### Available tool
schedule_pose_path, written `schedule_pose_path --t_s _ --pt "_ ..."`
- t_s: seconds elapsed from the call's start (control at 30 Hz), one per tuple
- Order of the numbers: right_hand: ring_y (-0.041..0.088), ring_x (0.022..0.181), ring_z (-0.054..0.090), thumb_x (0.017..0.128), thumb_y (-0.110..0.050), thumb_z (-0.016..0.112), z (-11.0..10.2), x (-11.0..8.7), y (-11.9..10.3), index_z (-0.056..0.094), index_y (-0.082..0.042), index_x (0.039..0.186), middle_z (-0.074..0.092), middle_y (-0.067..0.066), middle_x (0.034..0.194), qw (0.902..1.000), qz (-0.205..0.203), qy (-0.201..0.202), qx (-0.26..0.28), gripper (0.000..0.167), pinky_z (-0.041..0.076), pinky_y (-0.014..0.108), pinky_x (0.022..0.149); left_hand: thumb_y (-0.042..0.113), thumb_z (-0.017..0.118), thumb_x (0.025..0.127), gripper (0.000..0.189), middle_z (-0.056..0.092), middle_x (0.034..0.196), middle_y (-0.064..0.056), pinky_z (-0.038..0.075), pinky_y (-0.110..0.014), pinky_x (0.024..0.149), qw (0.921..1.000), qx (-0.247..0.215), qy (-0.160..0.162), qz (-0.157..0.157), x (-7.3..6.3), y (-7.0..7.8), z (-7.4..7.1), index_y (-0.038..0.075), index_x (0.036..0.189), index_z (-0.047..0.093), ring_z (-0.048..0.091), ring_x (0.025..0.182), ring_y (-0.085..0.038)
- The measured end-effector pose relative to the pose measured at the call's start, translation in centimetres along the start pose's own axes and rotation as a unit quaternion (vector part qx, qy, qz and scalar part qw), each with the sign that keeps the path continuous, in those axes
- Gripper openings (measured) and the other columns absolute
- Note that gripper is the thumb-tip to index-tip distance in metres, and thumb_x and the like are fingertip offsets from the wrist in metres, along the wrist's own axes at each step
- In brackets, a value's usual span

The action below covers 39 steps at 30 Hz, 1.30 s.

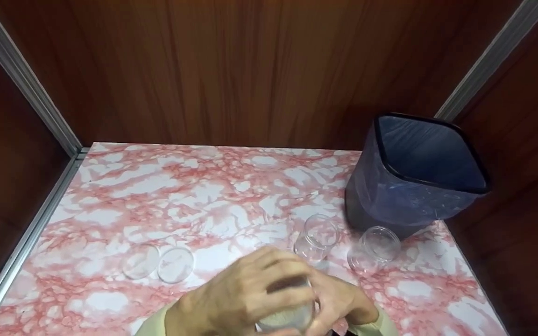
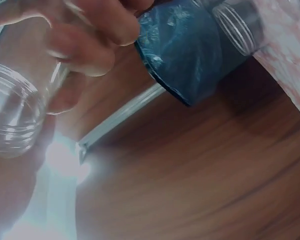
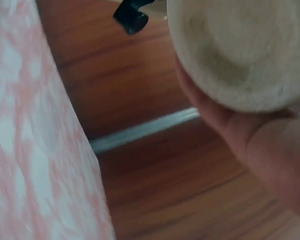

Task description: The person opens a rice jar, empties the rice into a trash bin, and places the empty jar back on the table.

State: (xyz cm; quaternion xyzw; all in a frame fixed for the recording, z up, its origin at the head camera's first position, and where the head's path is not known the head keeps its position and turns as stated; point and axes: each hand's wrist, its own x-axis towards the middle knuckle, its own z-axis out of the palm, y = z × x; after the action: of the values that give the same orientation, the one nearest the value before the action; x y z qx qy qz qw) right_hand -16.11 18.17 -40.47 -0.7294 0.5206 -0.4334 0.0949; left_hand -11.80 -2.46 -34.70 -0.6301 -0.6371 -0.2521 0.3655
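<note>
At the bottom middle of the head view, both hands meet round a clear jar (image 1: 285,318) with pale beige contents. My left hand (image 1: 245,291) lies across it from the left, fingers curled over its side. From the right, my right hand (image 1: 339,296) grips its other side, partly covered by the left fingers. The right wrist view shows a round beige base (image 3: 240,55) close up, with a hand (image 3: 270,145) against its edge. Ridged clear plastic (image 2: 12,112) appears beside bent fingers (image 2: 80,47) in the left wrist view.
Two open clear jars, one nearer the middle (image 1: 316,240) and one at right (image 1: 372,249), stand before a lined waste bin (image 1: 390,196). Two clear round lids (image 1: 141,262) (image 1: 175,265) lie left of the hands. Wood-grain panels (image 1: 231,70) enclose the pink-and-white tabletop (image 1: 110,200).
</note>
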Motion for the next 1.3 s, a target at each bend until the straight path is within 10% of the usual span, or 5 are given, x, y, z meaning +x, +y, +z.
schedule_pose_path --t_s 0.13,0.27,0.63,0.97,1.3 --pt "0.02 0.115 0.059 0.078 -0.028 0.082 1.4 -0.5 -1.9 0.033 -0.001 0.143 0.053 0.016 0.132 0.9687 0.205 0.138 0.028 0.086 0.052 0.036 0.098 0.037 0.063 0.087 0.048 0.063 0.119 -0.012 0.049 -0.031 0.098 0.9987 0.006 0.026 -0.044 -0.7 -0.4 -0.2 0.006 0.123 0.063 0.059 0.113 -0.023" --pt "0.023 0.113 0.06 0.076 -0.026 0.085 1.6 -0.5 -2.7 0.026 -0.005 0.149 0.053 0.013 0.135 0.9465 0.266 0.18 0.028 0.096 0.053 0.036 0.096 0.036 0.057 0.09 0.046 0.063 0.118 -0.015 0.05 -0.033 0.096 0.9965 0.01 0.059 -0.058 -1.1 -0.8 -0.5 0.003 0.121 0.062 0.059 0.112 -0.025" --pt "0.023 0.12 0.058 0.07 -0.016 0.088 -1.4 -3.7 -5.7 0.026 -0.011 0.152 0.056 0.011 0.134 0.9121 0.36 0.187 -0.06 0.103 0.047 0.033 0.105 0.032 0.058 0.092 0.041 0.061 0.116 -0.019 0.051 -0.039 0.091 0.9861 0.069 0.097 -0.116 -4.6 -3.3 -1.3 -0.001 0.115 0.062 0.06 0.104 -0.029" --pt "0.027 0.116 0.059 0.064 -0.001 0.085 -5.8 -6.5 -8.2 0.032 -0.004 0.149 0.058 0.022 0.128 0.8925 0.347 0.269 -0.103 0.1 0.051 0.026 0.098 0.029 0.071 0.083 0.047 0.054 0.128 -0.013 0.05 -0.039 0.091 0.9567 0.085 -0.017 -0.278 -10.6 -4.3 -0.1 0.01 0.125 0.06 0.053 0.114 -0.026" --pt "0.023 0.114 0.062 0.062 0.015 0.08 -8.4 -7.8 -10.6 0.037 0.001 0.145 0.058 0.025 0.124 0.8738 0.35 0.311 -0.132 0.094 0.052 0.02 0.09 0.035 0.073 0.084 0.046 0.054 0.128 -0.011 0.051 -0.041 0.09 0.9378 0.092 -0.095 -0.321 -14.1 -3.9 2.6 0.015 0.124 0.06 0.053 0.113 -0.024"
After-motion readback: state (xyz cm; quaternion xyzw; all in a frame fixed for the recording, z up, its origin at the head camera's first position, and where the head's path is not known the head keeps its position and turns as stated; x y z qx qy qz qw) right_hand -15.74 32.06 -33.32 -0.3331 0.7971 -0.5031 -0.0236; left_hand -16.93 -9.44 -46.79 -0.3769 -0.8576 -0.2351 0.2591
